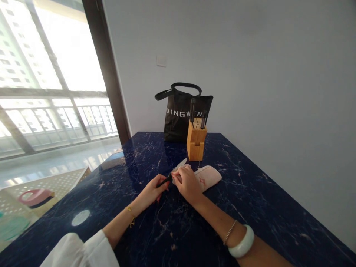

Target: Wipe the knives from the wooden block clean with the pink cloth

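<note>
My left hand (157,187) is closed around the black handle of a knife (180,163), whose pale blade points up and away from me. The fingers of my right hand (187,181) are bent and pinched at the blade near the handle, with a bit of pale cloth under them. From beneath that hand a pinkish-white cloth (210,176) with a red pattern spreads to the right on the table. Just beyond the blade stands a wooden knife block (196,144), with black-handled tools upright in its slots.
A black tote bag (175,126) stands behind the block, close to the grey wall. The dark blue marbled table (267,218) narrows toward the wall. At the left, below the table's edge, is a cream perforated basket (66,181) with a pink-lidded container (36,198).
</note>
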`<state>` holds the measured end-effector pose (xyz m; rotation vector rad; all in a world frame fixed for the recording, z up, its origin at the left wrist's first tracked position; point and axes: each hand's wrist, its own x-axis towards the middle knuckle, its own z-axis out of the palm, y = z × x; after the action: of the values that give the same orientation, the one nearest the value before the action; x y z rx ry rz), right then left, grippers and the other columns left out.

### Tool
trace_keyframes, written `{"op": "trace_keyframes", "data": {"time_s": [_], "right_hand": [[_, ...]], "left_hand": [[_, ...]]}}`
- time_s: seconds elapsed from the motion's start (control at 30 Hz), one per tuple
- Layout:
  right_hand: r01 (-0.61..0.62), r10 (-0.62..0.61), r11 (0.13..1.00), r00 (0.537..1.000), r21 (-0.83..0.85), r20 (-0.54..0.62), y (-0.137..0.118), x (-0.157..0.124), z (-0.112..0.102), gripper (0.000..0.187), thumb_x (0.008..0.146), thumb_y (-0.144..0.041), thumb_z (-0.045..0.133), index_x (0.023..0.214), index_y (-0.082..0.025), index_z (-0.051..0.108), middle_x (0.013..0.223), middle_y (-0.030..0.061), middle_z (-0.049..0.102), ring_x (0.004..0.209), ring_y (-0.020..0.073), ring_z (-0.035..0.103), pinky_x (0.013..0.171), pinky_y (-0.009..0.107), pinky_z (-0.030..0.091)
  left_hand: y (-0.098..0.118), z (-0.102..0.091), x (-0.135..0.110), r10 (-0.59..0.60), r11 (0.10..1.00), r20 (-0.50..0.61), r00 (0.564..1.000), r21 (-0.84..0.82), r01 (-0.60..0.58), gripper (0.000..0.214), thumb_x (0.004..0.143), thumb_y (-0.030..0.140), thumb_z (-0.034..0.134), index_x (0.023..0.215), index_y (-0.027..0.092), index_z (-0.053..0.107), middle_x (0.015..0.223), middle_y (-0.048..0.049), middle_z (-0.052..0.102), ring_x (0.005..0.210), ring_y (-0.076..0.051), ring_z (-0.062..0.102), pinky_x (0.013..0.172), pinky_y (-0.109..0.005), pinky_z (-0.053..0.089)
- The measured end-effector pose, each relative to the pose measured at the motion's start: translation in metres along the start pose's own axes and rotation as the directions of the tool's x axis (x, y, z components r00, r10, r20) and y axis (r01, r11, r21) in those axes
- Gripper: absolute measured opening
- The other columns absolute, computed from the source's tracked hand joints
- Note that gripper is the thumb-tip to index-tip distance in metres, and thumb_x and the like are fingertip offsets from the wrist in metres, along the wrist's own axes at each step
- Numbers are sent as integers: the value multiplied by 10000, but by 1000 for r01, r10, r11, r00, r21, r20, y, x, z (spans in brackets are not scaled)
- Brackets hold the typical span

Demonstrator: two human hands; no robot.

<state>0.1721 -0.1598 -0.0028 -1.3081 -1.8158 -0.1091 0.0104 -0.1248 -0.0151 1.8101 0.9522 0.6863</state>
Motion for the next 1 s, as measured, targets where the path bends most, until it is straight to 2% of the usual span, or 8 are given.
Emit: {"op": "trace_keyframes", "data": {"time_s": [0.1,0.23,0.47,0.53,0.63,0.7,0.9,1.0], "right_hand": [[60,-60,998,998,-9,11,-5,0,-4,104,844,-185,427,791,-198,515,791,34,561,844,184,473,779,330,371],[114,-111,993,992,-42,66,-11,-2,-5,135,859,-189,407,791,-191,523,785,36,552,834,182,465,780,332,361],[390,-363,914,908,-109,209,-30,-11,8,151,851,-160,409,740,-170,511,770,35,535,830,172,435,787,321,338],[354,-329,924,928,-141,176,-28,-9,9,153,853,-155,405,740,-171,507,762,31,531,821,171,435,789,327,331],[200,-192,966,979,-165,64,-21,-5,7,149,860,-175,405,750,-169,504,775,35,537,815,171,438,785,332,331],[165,-161,974,986,-157,37,-19,-4,5,150,861,-185,406,748,-171,503,777,37,539,818,172,437,785,331,332],[391,-361,912,909,-123,210,-36,-12,9,150,855,-162,406,750,-168,512,777,34,542,814,166,431,781,307,332],[428,-387,893,889,-141,245,-41,-13,8,153,854,-165,408,736,-167,505,768,33,543,809,168,425,773,308,326]], "left_hand": [[3,0,1,10,1000,-27,1000,-6,-10,417,749,533,460,923,154,479,553,66,469,348,-34,342,318,-157,250],[13,-2,-3,-87,993,26,996,-77,89,618,781,642,227,994,142,521,389,70,386,315,-59,287,329,-178,193],[18,-2,-5,-188,956,-30,982,-235,176,795,716,730,89,1028,178,568,460,41,446,425,-84,384,411,-184,245],[20,-2,-5,-205,947,-11,979,-254,196,821,704,737,62,1041,180,562,461,41,435,433,-85,381,417,-179,232],[21,-3,-5,-204,945,14,979,-258,201,852,695,741,37,1060,168,551,448,44,409,411,-79,344,409,-173,195],[19,-4,-3,-195,944,18,981,-269,192,860,690,747,45,1078,163,544,445,45,404,403,-78,331,402,-173,180],[5,-2,10,-308,889,1,951,-356,288,884,672,766,61,1087,159,551,508,18,503,427,-87,391,400,-191,231],[8,-1,9,-273,889,4,962,-380,254,825,705,743,117,1055,153,575,590,-3,553,475,-89,421,414,-196,247]]}}
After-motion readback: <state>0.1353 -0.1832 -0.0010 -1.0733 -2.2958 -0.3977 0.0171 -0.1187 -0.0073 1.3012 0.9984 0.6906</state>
